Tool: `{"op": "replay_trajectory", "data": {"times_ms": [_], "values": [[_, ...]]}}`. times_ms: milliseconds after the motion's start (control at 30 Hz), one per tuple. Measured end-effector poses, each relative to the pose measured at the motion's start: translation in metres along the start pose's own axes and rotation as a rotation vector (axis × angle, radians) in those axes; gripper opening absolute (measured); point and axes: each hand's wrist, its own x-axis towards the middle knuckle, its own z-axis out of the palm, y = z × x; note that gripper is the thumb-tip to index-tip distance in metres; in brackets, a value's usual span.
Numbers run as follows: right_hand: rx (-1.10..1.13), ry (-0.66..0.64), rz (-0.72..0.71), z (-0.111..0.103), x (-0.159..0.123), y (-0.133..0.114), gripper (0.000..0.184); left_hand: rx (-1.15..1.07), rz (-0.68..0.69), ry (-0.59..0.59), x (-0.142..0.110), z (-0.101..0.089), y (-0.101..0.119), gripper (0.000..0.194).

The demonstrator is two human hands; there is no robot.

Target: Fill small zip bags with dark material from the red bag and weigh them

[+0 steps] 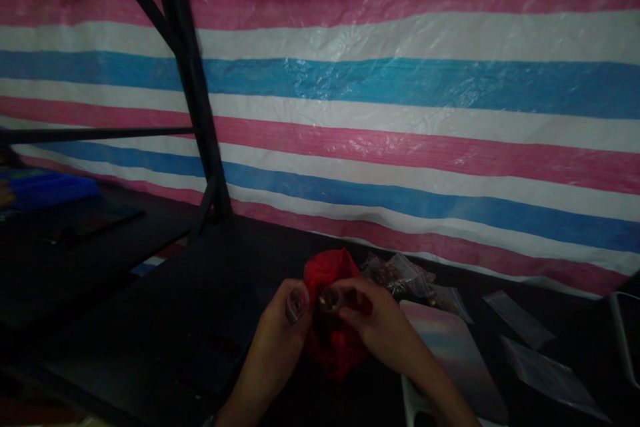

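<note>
Left hand (281, 328) fingers pinching a small clear bag (296, 303), right hand (373, 321) fingers gripping a red bag (333, 307), dark surface (200, 320) below

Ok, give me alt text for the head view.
Two bare hands meet over a red bag on a dark table: the left hand pinches a small clear packet, the right hand a small round piece. Clear packets lie right; a striped tarp hangs behind.
</note>
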Motion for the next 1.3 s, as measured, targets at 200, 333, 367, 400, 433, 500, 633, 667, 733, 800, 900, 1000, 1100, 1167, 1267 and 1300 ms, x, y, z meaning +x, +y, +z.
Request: {"op": "replay_trajectory", "data": {"times_ms": [200, 333, 367, 400, 433, 500, 633, 667, 733, 800, 900, 1000, 1100, 1167, 1267, 1300], "values": [[-0.075, 0.153, -0.328, 0.005, -0.006, -0.009, 0.045, 0.106, 0.063, -0.094, -0.010, 0.009, -0.006, 0.011], [-0.409, 0.194, -0.607, 0.012, -0.012, -0.012, 0.055, 0.138, 0.073, -0.088, -0.011, 0.012, -0.004, 0.013], [-0.456, 0.214, -0.642, 0.013, -0.013, -0.013, 0.057, 0.139, 0.073, -0.084, -0.011, 0.012, -0.003, 0.014], [-0.486, 0.238, -0.666, 0.013, -0.013, -0.014, 0.058, 0.138, 0.073, -0.083, -0.011, 0.011, -0.002, 0.016], [-0.506, 0.260, -0.681, 0.013, -0.013, -0.014, 0.058, 0.134, 0.073, -0.084, -0.011, 0.011, -0.001, 0.017], [-0.523, 0.283, -0.687, 0.013, -0.013, -0.014, 0.059, 0.128, 0.072, -0.082, -0.011, 0.011, 0.001, 0.018], [-0.451, 0.318, -0.604, 0.008, -0.009, -0.008, 0.044, 0.144, 0.063, -0.047, -0.010, 0.012, 0.000, 0.020], [-0.420, 0.323, -0.555, 0.006, -0.007, -0.007, 0.039, 0.159, 0.055, -0.024, -0.009, 0.012, -0.001, 0.021], [-0.377, 0.272, -0.426, 0.000, -0.005, -0.003, 0.036, 0.202, 0.021, 0.043, -0.007, 0.009, -0.003, 0.020], [-0.396, 0.124, -0.294, -0.004, -0.003, 0.001, 0.040, 0.255, -0.032, 0.110, -0.006, 0.004, -0.005, 0.019], [-0.485, -0.050, -0.177, -0.005, -0.003, 0.007, 0.045, 0.328, -0.094, 0.131, -0.011, -0.006, -0.002, 0.020], [-0.513, -0.066, -0.149, -0.003, -0.005, 0.012, 0.044, 0.333, -0.121, 0.036, -0.023, -0.009, 0.004, 0.018], [-0.496, -0.093, -0.153, -0.003, -0.006, 0.013, 0.047, 0.248, -0.123, -0.074, -0.028, -0.005, 0.006, 0.019], [-0.478, -0.115, -0.160, -0.005, -0.007, 0.011, 0.050, 0.175, -0.108, -0.080, -0.025, 0.001, 0.004, 0.021], [-0.453, -0.122, -0.155, -0.007, -0.007, 0.008, 0.051, 0.081, -0.117, -0.003, -0.014, 0.005, -0.001, 0.026], [-0.440, -0.122, -0.150, -0.007, -0.007, 0.008, 0.052, 0.049, -0.128, 0.024, -0.011, 0.006, -0.003, 0.029]]}}
